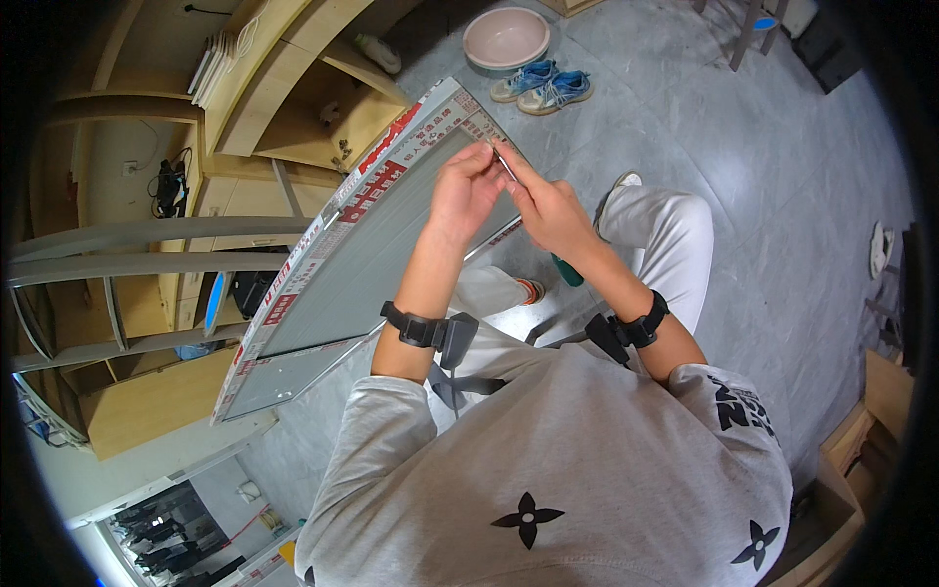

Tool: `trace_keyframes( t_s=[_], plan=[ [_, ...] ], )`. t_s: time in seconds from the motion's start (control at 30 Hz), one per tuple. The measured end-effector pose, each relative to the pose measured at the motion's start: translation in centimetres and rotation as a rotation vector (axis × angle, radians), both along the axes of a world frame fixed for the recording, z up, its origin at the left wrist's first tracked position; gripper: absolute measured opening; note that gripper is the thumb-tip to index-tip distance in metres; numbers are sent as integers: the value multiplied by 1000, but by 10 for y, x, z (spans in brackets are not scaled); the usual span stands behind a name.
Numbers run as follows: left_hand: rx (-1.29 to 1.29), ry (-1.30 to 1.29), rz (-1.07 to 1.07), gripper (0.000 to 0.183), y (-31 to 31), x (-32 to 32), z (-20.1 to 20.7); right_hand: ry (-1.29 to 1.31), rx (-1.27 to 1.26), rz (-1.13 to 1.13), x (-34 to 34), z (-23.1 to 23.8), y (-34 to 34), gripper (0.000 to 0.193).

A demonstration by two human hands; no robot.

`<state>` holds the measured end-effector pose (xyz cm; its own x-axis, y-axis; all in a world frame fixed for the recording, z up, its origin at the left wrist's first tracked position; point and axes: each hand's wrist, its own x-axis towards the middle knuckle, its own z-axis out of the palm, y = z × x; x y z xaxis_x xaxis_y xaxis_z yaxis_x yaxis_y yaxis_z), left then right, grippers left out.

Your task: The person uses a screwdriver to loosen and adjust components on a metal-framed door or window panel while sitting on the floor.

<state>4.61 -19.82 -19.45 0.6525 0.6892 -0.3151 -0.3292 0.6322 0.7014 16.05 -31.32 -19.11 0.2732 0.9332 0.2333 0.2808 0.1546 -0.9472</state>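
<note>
A large framed panel, grey and ribbed like a door or window panel, stands tilted in front of me. Its edge frame carries white and red printed film, torn in places. My left hand is at the panel's upper right corner, fingers bent together near the frame; what they pinch, if anything, is hidden. Close beside it, my right hand grips a thin, dark, rod-like tool between thumb and forefinger. The tool's tip points toward the left fingertips. Both wrists wear black straps with small boxes.
Blue shoes and a pink basin sit on the grey tiled floor beyond the panel. Wooden shelving and grey metal rails are at the left. An opened cardboard box lies at the lower right.
</note>
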Motion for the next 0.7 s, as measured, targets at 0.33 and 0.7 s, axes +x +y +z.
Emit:
trace_keyframes(
  t_s=[0.33,0.7],
  plan=[
    [782,601,30,14,15,-4,19,156,-247,173,28,15,7,46],
    [1630,997,-41,7,90,-9,50,362,-251,220,34,9,46,46]
  ],
)
